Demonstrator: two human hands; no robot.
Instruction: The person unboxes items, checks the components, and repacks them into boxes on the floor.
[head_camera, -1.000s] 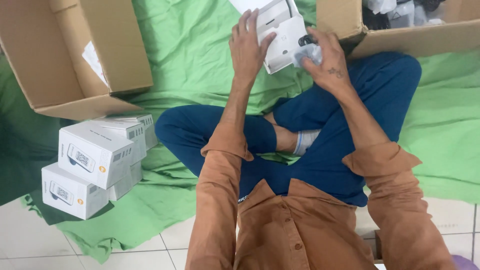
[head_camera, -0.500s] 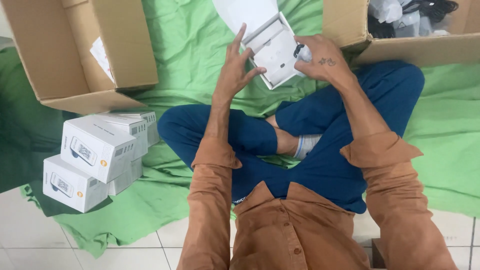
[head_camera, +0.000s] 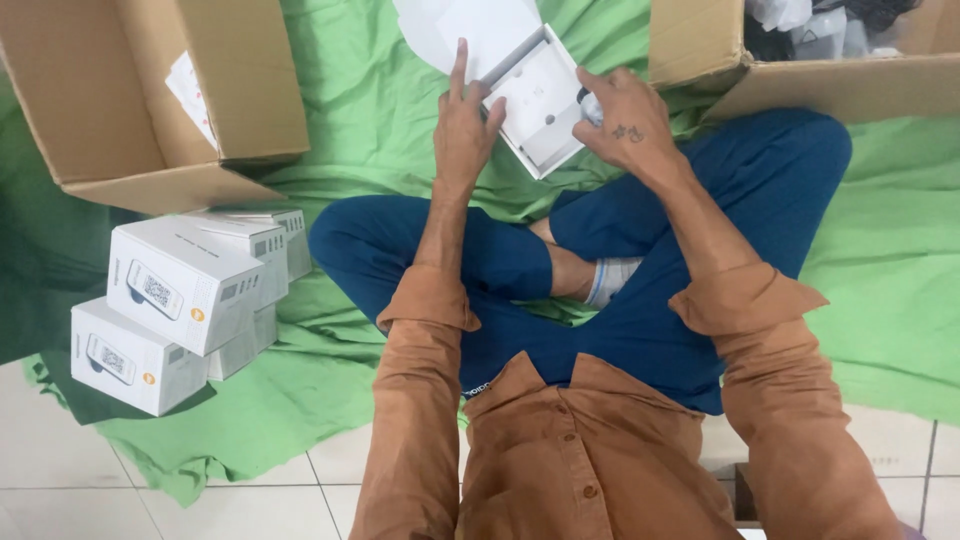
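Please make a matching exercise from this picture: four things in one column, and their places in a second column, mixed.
Things:
1. open white cardboard box with white tray
2. stack of closed white cartons
3. empty brown cardboard box
4. brown cardboard box holding wrapped items

Places:
A. top right, beside the blue-trousered knee
B. between the left hand and right hand
C. top left on the green cloth
D. lower left, at the cloth's edge

Pairs: 1-B, 2-D, 3-C, 4-A
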